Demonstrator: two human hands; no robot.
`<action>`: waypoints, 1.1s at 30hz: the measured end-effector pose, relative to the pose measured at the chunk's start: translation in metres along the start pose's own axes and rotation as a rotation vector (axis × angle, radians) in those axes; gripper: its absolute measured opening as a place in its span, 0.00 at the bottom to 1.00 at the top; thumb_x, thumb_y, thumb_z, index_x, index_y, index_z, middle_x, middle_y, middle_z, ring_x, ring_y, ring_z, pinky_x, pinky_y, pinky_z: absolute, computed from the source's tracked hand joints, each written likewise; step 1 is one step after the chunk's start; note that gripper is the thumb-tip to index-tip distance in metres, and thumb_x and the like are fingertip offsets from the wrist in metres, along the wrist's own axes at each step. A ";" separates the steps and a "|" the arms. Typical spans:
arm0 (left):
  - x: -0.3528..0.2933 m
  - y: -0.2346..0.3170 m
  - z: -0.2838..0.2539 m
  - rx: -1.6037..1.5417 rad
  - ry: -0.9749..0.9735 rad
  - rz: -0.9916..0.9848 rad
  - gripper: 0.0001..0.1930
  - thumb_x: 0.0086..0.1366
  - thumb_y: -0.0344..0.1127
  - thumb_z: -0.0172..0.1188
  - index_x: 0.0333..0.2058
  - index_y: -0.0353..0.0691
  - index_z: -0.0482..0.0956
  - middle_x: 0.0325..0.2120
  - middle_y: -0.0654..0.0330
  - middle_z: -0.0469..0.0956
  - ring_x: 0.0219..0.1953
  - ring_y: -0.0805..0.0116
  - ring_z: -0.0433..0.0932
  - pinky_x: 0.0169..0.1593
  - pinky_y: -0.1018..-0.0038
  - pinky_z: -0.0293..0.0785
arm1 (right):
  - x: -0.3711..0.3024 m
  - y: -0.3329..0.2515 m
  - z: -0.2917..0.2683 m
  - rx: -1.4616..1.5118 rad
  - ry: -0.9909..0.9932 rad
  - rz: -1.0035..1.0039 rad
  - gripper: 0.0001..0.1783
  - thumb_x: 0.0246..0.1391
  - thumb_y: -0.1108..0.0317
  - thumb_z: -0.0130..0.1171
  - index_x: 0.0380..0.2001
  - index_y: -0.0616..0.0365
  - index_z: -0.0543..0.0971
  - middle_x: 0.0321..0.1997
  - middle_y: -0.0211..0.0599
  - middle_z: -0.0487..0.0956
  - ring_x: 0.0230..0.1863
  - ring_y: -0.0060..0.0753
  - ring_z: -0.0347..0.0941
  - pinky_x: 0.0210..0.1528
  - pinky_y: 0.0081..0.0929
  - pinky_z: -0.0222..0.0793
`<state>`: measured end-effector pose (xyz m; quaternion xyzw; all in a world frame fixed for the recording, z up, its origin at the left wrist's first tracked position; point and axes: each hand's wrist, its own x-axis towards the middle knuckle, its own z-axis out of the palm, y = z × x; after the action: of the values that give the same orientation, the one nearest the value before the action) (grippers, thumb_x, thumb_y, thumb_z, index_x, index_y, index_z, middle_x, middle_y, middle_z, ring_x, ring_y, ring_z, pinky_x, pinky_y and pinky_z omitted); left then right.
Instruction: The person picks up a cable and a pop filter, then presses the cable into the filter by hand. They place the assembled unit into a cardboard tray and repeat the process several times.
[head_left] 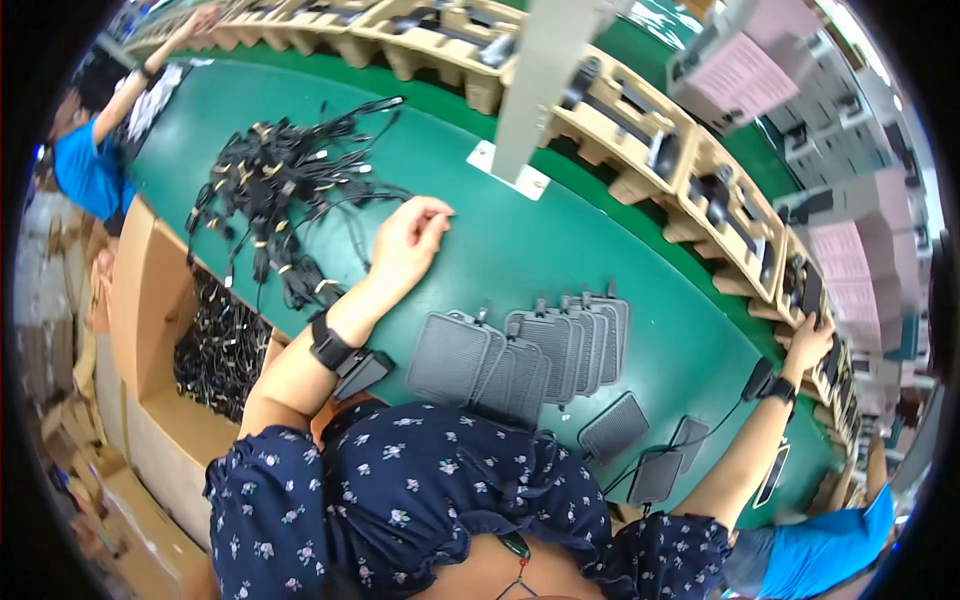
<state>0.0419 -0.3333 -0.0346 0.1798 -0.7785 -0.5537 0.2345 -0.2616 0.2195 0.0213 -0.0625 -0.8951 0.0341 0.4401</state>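
My left hand hovers over the green table, its fingers loosely curled in and nothing visible in them. Left of it lies a heap of black cables, bundled with pale ties. Nearer to me, several flat grey ribbed panels with rounded corners and small tabs overlap in a row. My right hand reaches to the pulp trays at the far right. Its fingers close at a dark slim piece on the tray edge; the grip is partly hidden. Both wrists wear black bands with dark boxes.
Moulded brown trays with black parts line the green belt behind a metal post. More grey panels and a phone lie right. A carton of cables stands left. People in blue work at both sides.
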 end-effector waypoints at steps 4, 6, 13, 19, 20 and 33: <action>-0.004 0.011 -0.009 -0.068 0.029 -0.038 0.07 0.58 0.26 0.53 0.36 0.39 0.73 0.28 0.61 0.72 0.21 0.77 0.70 0.25 0.80 0.67 | -0.022 -0.088 -0.046 0.167 0.143 -0.022 0.22 0.42 0.63 0.57 0.34 0.72 0.68 0.38 0.67 0.68 0.38 0.63 0.66 0.41 0.53 0.63; -0.011 0.034 -0.019 0.190 0.066 0.229 0.08 0.57 0.25 0.53 0.37 0.39 0.73 0.31 0.57 0.72 0.23 0.70 0.72 0.27 0.77 0.69 | -0.035 -0.130 -0.069 0.426 0.002 -0.048 0.25 0.44 0.61 0.56 0.39 0.72 0.68 0.40 0.64 0.70 0.41 0.61 0.67 0.42 0.50 0.63; -0.039 0.074 -0.088 0.593 0.130 0.631 0.15 0.45 0.21 0.52 0.35 0.38 0.73 0.33 0.55 0.72 0.34 0.57 0.72 0.36 0.68 0.69 | -0.060 -0.224 -0.126 0.785 -0.179 -0.569 0.13 0.55 0.75 0.47 0.44 0.63 0.69 0.44 0.44 0.69 0.47 0.40 0.65 0.48 0.31 0.63; -0.090 0.049 -0.159 1.070 0.170 0.279 0.18 0.45 0.20 0.50 0.37 0.42 0.74 0.47 0.57 0.68 0.52 0.55 0.64 0.52 0.63 0.62 | -0.124 -0.350 -0.182 1.077 -0.435 -0.836 0.07 0.54 0.74 0.49 0.37 0.60 0.73 0.38 0.39 0.73 0.41 0.35 0.69 0.46 0.28 0.63; -0.095 0.039 -0.165 1.145 0.145 0.239 0.17 0.47 0.20 0.50 0.37 0.43 0.74 0.49 0.58 0.67 0.54 0.56 0.62 0.53 0.63 0.61 | -0.137 -0.368 -0.192 1.091 -0.455 -0.911 0.07 0.52 0.73 0.51 0.36 0.59 0.73 0.37 0.40 0.73 0.41 0.38 0.69 0.47 0.31 0.63; -0.039 0.077 -0.127 0.724 0.253 0.743 0.16 0.38 0.25 0.59 0.31 0.40 0.73 0.30 0.58 0.72 0.40 0.57 0.70 0.46 0.61 0.65 | -0.200 -0.469 -0.275 1.259 -0.712 -1.153 0.25 0.46 0.63 0.59 0.48 0.57 0.67 0.39 0.39 0.74 0.38 0.38 0.71 0.37 0.30 0.64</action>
<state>0.1446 -0.3864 0.0672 0.0269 -0.8966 -0.1034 0.4297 0.0389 -0.2717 0.0870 0.6575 -0.6867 0.3074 0.0406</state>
